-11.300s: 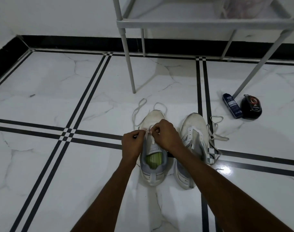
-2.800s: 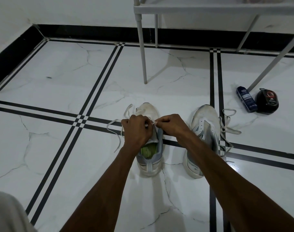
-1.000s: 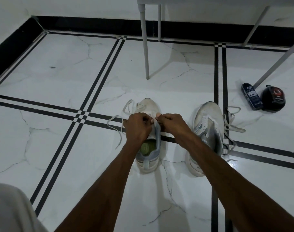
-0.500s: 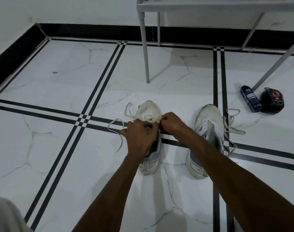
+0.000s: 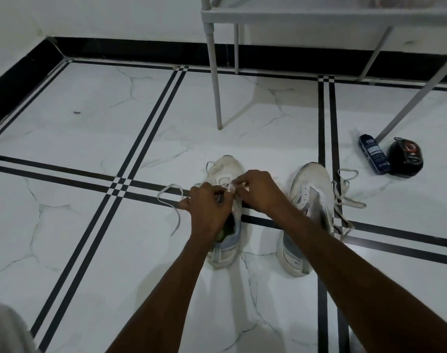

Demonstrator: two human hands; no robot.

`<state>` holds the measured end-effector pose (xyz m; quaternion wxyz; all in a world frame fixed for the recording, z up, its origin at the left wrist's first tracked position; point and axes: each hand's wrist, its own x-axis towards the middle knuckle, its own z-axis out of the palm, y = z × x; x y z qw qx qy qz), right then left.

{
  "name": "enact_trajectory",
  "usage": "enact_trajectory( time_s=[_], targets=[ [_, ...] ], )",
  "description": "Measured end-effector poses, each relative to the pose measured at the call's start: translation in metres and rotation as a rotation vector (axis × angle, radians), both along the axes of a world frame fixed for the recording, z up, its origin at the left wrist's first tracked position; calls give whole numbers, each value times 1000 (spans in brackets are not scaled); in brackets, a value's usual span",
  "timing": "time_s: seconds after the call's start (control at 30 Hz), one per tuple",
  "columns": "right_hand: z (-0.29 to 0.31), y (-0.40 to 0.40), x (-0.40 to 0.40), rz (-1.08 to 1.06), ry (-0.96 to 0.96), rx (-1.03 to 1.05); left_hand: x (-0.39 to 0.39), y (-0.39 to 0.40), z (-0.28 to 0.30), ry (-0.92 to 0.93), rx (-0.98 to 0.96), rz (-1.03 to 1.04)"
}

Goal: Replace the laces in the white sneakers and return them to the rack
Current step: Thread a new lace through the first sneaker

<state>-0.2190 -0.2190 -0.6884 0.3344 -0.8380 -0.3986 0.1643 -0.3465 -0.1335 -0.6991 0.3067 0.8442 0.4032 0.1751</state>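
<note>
Two white sneakers stand side by side on the marble floor, toes pointing away from me. Over the left sneaker point(image 5: 226, 171) my left hand point(image 5: 209, 210) and my right hand point(image 5: 259, 191) meet, fingers curled, each pinching the white lace point(image 5: 170, 200) at the eyelets. A loose end of that lace loops out to the left on the floor. The right sneaker point(image 5: 310, 197) stands untouched, its lace point(image 5: 344, 197) trailing off its right side. The white rack point(image 5: 319, 15) stands at the top of the view.
A blue spray can point(image 5: 374, 156) and a round black tin point(image 5: 406, 157) lie on the floor by the rack's right leg point(image 5: 416, 95). Another rack leg point(image 5: 214, 80) stands just beyond the left sneaker. A black skirting runs along the walls.
My hands have stayed on the left sneaker's lace, working at the eyelets. The loose lace end has shifted from ahead of the shoe out to its left.
</note>
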Motion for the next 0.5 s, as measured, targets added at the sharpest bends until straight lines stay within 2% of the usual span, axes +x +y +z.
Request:
enact_trajectory(
  time_s=[0.07, 0.13, 0.17, 0.23, 0.27, 0.3, 0.37, 0.43, 0.5],
  targets=[
    [-5, 5, -5, 2, -33, -134, -1, 1, -1, 16, 19, 12],
    [-3, 0, 0, -19, -164, -185, -2, 1, -3, 50, 18, 33],
    [-1, -8, 14, -167, -213, -117, -3, 1, -3, 51, 7, 40],
    [13, -30, 53, -722, -249, 156, -4, -1, -1, 52, -4, 40],
    [20, -42, 66, -892, -258, 281, -3, -1, 0, 60, 5, 43],
    [25, -47, 71, -904, -281, 316, -4, 0, 0, 68, 9, 50],
    [26, -40, 64, -612, -323, 206, -4, 1, -1, 55, 11, 49],
    [13, -23, 40, -235, -152, 70, -3, 1, -1, 43, 8, 32],
    [-3, -7, 11, 11, -16, -73, 0, 2, -1, 12, 16, 5]
  ],
)
